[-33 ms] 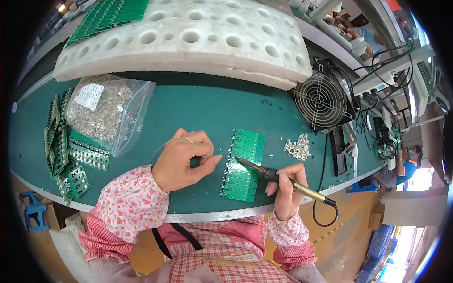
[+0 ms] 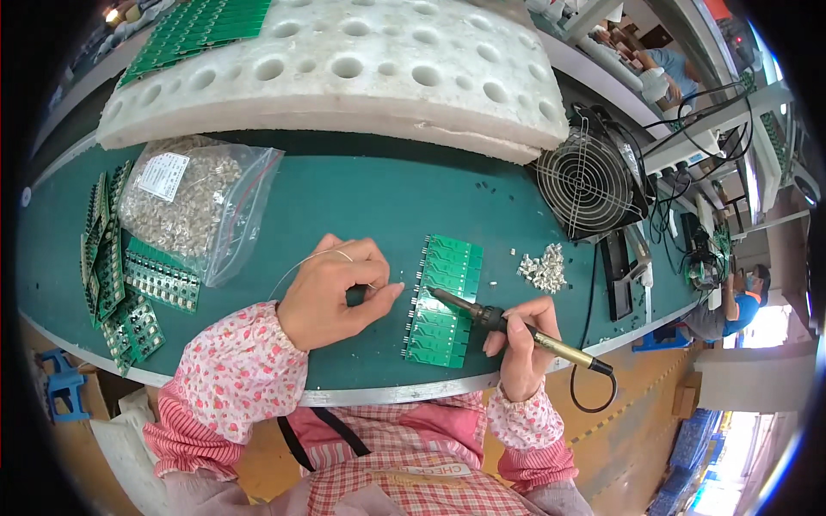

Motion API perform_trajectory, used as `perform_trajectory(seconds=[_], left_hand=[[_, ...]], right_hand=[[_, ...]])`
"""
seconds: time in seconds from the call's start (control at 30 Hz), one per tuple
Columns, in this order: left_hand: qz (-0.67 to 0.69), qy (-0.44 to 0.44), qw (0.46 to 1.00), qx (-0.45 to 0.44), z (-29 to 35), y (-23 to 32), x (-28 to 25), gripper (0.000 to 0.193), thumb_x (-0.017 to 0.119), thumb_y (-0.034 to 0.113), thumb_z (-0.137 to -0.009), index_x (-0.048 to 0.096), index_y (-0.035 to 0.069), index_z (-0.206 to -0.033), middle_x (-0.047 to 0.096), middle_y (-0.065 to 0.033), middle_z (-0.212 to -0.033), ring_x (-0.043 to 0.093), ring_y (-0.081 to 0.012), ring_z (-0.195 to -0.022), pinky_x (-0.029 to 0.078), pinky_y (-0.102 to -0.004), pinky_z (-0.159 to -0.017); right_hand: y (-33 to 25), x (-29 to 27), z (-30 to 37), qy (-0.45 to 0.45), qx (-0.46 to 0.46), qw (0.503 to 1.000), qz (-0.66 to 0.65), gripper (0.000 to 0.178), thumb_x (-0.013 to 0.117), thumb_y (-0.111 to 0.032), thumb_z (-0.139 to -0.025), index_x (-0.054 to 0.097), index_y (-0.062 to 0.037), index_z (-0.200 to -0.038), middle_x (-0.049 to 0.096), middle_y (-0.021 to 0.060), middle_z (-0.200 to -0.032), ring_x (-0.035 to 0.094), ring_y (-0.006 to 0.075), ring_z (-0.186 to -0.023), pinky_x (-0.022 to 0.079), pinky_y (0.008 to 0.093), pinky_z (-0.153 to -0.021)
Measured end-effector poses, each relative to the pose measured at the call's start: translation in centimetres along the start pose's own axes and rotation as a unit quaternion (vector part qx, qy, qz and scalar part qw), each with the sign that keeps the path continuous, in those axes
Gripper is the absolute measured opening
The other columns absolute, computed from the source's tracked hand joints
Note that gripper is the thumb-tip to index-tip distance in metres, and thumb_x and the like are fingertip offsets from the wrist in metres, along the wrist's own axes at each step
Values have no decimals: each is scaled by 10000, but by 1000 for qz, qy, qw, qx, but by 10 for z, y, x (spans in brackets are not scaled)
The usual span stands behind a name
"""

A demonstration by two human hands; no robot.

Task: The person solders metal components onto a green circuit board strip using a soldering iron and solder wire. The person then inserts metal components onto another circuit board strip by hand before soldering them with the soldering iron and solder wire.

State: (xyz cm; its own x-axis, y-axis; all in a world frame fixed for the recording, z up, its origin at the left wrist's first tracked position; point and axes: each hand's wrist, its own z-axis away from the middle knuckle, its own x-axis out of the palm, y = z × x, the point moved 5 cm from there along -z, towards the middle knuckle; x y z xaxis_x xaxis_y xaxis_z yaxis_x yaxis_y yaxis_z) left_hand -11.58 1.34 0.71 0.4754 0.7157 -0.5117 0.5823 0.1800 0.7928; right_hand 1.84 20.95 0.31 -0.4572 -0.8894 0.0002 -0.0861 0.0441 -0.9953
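A green circuit board panel [image 2: 440, 322] lies on the green table top in front of me, with a row of metal pins along its left edge. My right hand [image 2: 525, 340] grips a soldering iron [image 2: 551, 346] by its dark collar and yellow handle. The iron's tip reaches over the panel near its left side; whether it touches cannot be made out. Left of the panel, my left hand [image 2: 344, 288] is closed, thumb and forefinger pinched beside the pins. A thin solder wire [image 2: 295, 265] loops out of that hand; its working end is too small to see.
A bag of small pale parts [image 2: 185, 202] and finished-looking boards [image 2: 112, 267] lie left. Loose small connectors [image 2: 544, 268] are heaped right of the panel, below a caged fan [image 2: 588, 176]. A holed foam block [image 2: 344, 95] spans the back, carrying green panels [image 2: 194, 34]. A black tray [image 2: 616, 275] stands right.
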Motion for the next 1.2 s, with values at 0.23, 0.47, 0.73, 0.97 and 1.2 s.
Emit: perform_trajectory(seconds=[0.23, 0.47, 0.73, 0.97, 1.2], left_hand=[[-19, -26, 999, -11, 1, -2, 2, 214, 705, 53, -757, 531, 82, -636, 564, -2, -712, 544, -151, -665, 323, -304, -705], [-27, -22, 999, -1, 1, -1, 3, 216, 711, 67, -755, 532, 86, -636, 559, 10, -709, 533, -153, -650, 316, -309, -694], [-37, -19, 999, 1, 2, -1, 4, 248, 705, 116, -772, 517, 78, -615, 540, 2, -698, 516, -163, -622, 309, -312, -681], [-13, -11, 1000, -21, 3, -1, 1, 219, 708, 81, -761, 533, 78, -630, 564, 2, -718, 508, -156, -621, 312, -318, -687], [4, -47, 999, -20, 6, 1, 0, 255, 704, 80, -756, 507, 80, -593, 564, 8, -713, 515, -150, -614, 325, -317, -706]], right_hand=[[0, 2, 0, -13, 14, 1000, 3, 130, 539, -97, -915, 446, -8, -934, 577, 76, -754, 538, 98, -548, 436, 224, -506], [-1, 2, -1, -14, 2, 1000, 6, 122, 538, -86, -911, 448, -4, -926, 579, 73, -690, 541, 94, -543, 433, 219, -504], [-3, 4, 0, -17, -7, 999, 41, 112, 543, -66, -890, 457, 1, -915, 595, 72, -672, 551, 95, -531, 432, 222, -491], [1, -6, 10, 21, -20, 999, 18, 118, 522, -83, -898, 447, 1, -931, 568, 81, -729, 535, 100, -523, 432, 220, -489], [-1, -8, 15, 9, -37, 999, -3, 137, 525, -113, -897, 454, 4, -901, 559, 82, -692, 519, 94, -489, 410, 215, -456]])
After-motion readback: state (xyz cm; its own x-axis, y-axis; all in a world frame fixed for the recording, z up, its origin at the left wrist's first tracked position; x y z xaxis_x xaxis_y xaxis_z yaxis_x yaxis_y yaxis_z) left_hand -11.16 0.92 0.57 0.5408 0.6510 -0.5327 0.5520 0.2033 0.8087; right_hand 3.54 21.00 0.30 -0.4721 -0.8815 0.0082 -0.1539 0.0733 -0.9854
